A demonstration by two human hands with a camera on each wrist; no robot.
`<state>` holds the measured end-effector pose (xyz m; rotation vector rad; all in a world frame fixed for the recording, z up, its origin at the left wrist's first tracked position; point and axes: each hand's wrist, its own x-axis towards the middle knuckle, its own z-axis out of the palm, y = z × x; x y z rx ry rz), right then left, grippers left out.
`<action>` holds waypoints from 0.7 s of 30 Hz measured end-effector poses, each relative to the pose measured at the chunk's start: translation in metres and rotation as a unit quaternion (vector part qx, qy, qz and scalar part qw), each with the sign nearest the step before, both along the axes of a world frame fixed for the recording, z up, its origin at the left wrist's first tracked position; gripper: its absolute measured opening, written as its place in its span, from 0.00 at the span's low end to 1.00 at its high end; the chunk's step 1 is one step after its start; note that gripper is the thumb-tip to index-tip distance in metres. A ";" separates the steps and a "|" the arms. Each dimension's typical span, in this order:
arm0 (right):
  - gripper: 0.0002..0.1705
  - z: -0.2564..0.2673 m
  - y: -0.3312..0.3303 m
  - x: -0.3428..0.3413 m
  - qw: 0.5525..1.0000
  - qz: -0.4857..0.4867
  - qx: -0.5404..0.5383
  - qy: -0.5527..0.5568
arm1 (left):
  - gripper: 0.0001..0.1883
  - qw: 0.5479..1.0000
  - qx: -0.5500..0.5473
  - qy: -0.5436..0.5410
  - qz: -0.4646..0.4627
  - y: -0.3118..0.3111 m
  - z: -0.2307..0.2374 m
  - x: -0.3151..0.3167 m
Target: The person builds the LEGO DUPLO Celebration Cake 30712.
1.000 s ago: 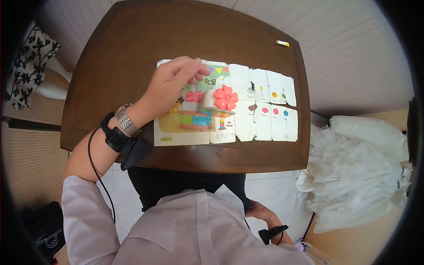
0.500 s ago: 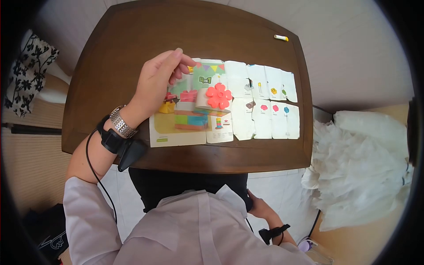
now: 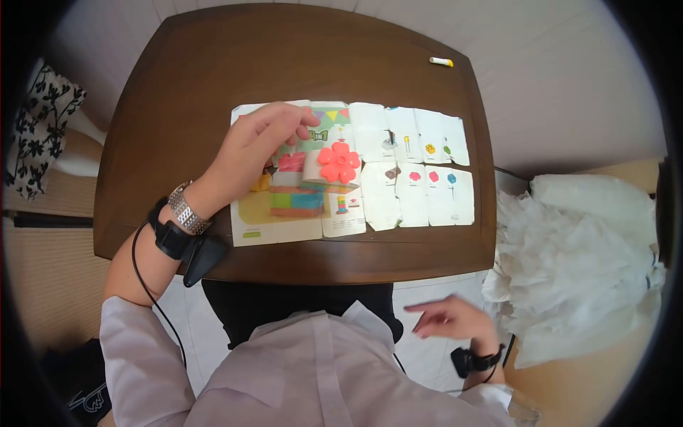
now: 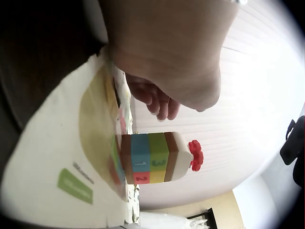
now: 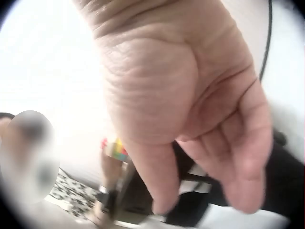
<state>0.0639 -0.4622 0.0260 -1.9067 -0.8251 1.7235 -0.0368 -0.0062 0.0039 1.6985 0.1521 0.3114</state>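
A block stack [image 4: 150, 157] stands upright on an unfolded picture sheet [image 3: 420, 192]. In the left wrist view it has a brown layer at the bottom, numbered blue, green, red and yellow blocks, another brown layer and a rounded white piece. A coral-red flower piece [image 3: 339, 162] tops it. My left hand [image 3: 260, 146] hovers over the sheet just left of the stack, fingers loosely bent, holding nothing. My right hand [image 3: 452, 318] is in the air off the table's near edge, slightly blurred, fingers loosely extended with nothing in them.
A small white stick with a yellow end [image 3: 441, 62] lies at the table's far right corner. The sheet covers the near middle of the brown table [image 3: 299, 53]. White gauzy fabric [image 3: 569, 277] is heaped at the right. Patterned cloth [image 3: 46, 132] hangs at the left.
My right hand has come up from beside my lap and swung out to the right. My left hand shifted slightly away from the stack and then back, staying beside it.
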 end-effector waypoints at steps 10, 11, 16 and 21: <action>0.37 0.019 0.198 0.233 0.809 -0.382 0.205 -0.397 | 0.19 0.986 0.111 -0.076 -0.099 -0.001 -0.002 0.000; 0.44 0.016 0.216 0.253 0.788 -0.394 0.189 -0.433 | 0.20 0.985 0.122 -0.060 -0.105 -0.002 0.002 -0.002; 0.51 -0.021 0.282 0.342 0.747 -0.376 0.094 -0.540 | 0.31 0.962 0.212 -0.104 -0.138 -0.004 0.001 -0.003; 0.36 -0.034 0.299 0.363 0.721 -0.217 0.059 -0.656 | 0.24 0.960 0.248 -0.034 -0.126 -0.008 0.004 -0.003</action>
